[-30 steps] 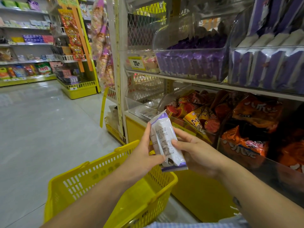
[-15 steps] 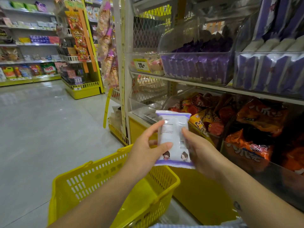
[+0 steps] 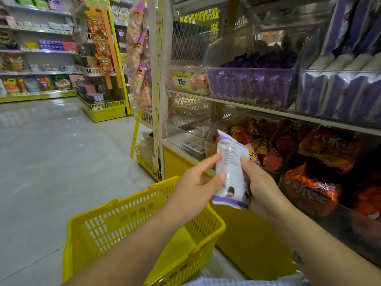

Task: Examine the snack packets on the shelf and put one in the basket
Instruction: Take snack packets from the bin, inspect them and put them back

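Note:
I hold a white and purple snack packet [image 3: 232, 170] upright in front of the shelf, its printed back turned to me. My left hand [image 3: 193, 188] grips its left edge with thumb and fingers. My right hand [image 3: 261, 188] holds its right edge and bottom corner. The yellow plastic basket [image 3: 127, 230] hangs below my left forearm, and its inside looks empty. More purple packets [image 3: 251, 87] fill a clear bin on the upper shelf.
Clear bins of orange and red snack bags [image 3: 327, 149] line the lower shelf on the right. White and purple packs [image 3: 340, 91] sit at the upper right. A price tag [image 3: 181, 81] hangs left of the purple bin. An open aisle floor [image 3: 51, 153] stretches left toward yellow shelving [image 3: 105, 110].
The packet has been turned in both hands, from slanted to flat to upright with its narrow side more toward me. The view has shifted slightly.

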A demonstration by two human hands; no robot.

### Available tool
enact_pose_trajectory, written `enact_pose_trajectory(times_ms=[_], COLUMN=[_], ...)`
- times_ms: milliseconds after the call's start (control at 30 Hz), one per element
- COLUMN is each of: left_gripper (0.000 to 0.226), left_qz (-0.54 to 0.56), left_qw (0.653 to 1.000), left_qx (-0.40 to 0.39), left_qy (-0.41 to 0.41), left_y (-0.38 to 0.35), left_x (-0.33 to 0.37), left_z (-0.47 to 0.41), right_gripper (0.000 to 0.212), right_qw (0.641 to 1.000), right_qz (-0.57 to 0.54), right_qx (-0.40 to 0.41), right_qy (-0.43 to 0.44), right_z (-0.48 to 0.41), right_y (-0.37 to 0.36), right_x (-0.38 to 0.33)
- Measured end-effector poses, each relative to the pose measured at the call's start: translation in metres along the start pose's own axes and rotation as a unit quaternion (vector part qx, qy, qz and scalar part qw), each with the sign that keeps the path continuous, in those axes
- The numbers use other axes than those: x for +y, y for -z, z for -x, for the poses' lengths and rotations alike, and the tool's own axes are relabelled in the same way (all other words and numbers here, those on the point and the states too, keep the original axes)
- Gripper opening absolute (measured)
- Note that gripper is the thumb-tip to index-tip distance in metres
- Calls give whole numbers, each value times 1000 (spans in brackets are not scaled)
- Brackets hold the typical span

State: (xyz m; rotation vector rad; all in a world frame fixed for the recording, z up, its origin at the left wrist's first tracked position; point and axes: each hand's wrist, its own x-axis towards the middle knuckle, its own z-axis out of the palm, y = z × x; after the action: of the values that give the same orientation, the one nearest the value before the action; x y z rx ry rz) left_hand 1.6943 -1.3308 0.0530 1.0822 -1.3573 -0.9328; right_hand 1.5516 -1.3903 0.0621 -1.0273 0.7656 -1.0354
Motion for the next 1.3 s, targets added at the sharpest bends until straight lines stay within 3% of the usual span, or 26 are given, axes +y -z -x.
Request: enact_pose_trajectory(times_ms=[100,233,367,467,633,667,767,833,1133,1200,1300], left_gripper=[73,72,64,56,43,39,35,37,44,42,40], left_qz=[2,-18,-56,-81,-181,-209,-263,-288,-345,-362,-373], left_qw=[1000,996,979,964,935,924,903,891,848,832,828], left_qx=[-19,17,62,72,83,91,82,67,84,95,112], left_qy=[3,-86,-187,-241,-294,-308,-330,-346,-393,-408,-404], left_y=[2,-2,-12,-24,-54,-61,-87,-107,-177,-185,-189], left_x=[4,27,81,129,197,208,229,237,243,241,236], left_z=[-1,-12,-31,-54,-90,-96,-118,-134,-203,-217,-235], right_gripper=[28,36,48,54,40,35,27,23,33,35,37], right_qw=[999,971,854,779,699,668,524,466,381,375,394], right_qz=[25,192,434,526,646,683,812,855,911,915,911], right_qx=[-12,-49,-13,21,78,91,121,141,84,77,64], right_qy=[43,135,288,342,298,281,227,177,137,127,103], right_z=[10,31,51,60,63,62,58,54,26,20,12], right_y=[-5,-6,-2,6,43,53,80,91,120,124,123], right_x=[-12,-50,-123,-181,-268,-283,-323,-343,-396,-399,-402])
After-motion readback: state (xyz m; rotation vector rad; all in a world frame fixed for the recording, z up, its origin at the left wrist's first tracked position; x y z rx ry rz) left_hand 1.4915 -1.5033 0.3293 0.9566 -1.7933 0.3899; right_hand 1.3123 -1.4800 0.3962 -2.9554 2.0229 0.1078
